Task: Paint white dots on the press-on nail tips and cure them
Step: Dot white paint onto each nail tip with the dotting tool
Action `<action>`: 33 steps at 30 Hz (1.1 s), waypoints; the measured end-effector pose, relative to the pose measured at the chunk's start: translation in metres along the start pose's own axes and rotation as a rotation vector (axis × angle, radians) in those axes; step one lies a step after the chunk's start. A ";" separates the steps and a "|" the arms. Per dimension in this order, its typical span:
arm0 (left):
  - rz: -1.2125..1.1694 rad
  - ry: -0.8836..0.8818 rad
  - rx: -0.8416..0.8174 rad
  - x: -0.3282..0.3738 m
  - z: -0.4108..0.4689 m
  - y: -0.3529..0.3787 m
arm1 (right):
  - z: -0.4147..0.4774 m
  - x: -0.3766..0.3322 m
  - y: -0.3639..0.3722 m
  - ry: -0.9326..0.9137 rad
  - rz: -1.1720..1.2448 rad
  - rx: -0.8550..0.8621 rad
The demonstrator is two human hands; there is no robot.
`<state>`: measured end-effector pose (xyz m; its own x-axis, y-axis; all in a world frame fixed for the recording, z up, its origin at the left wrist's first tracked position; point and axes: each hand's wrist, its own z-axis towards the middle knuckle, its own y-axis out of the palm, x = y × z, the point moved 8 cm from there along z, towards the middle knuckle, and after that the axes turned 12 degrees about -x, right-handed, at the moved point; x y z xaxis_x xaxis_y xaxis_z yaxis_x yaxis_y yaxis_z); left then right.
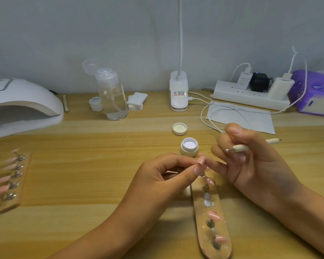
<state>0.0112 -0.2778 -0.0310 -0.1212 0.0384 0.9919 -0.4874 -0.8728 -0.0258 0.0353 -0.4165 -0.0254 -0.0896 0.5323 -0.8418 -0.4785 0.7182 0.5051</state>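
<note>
Just in front of the open pot of white gel [189, 146], your left hand [163, 174] pinches a pink nail tip [201, 161] between thumb and forefinger; small white dots show on its surface. Your left forearm comes in from the lower left, wrist low over the tabletop [82, 165], with the other fingers curled under the palm.

To the right of the pot, your right hand [251, 161] is curled round a dotting tool [239, 147] and grips it pen-fashion. The tool's metal end points left toward the pot and is raised clear of the nail tip. Your right little finger reaches out and touches the left fingertips beside the nail tip.

Nearer to you than the pot, a holder strip [211, 217] lies lengthwise on the tabletop, carrying more pink tips on metal stands and smears of white. Behind the pot and just apart from it lies its lid [179, 128], inner face up.

Far to the left of the pot stands the white curing lamp [21, 105]. A second holder strip [13, 184] of pink tips lies left of the pot and closer to you.
</note>
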 end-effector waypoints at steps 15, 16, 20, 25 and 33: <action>-0.108 0.038 0.064 -0.001 -0.005 -0.012 | 0.000 -0.013 -0.018 0.076 0.802 -0.122; -0.122 0.031 0.061 -0.003 -0.004 -0.012 | 0.000 -0.013 -0.020 0.067 0.793 -0.115; -0.164 0.008 0.068 -0.007 -0.003 -0.014 | 0.002 -0.012 -0.028 0.034 0.732 -0.069; 0.015 0.001 -0.013 -0.002 -0.003 -0.008 | 0.003 -0.011 -0.036 0.008 0.587 -0.014; 0.330 -0.038 -0.174 0.003 -0.005 0.012 | 0.004 -0.009 -0.040 0.013 0.495 0.037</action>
<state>0.0012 -0.2857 -0.0293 -0.2654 -0.2518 0.9307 -0.5678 -0.7393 -0.3620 0.0587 -0.4484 -0.0368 -0.3092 0.8082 -0.5012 -0.3446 0.3960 0.8511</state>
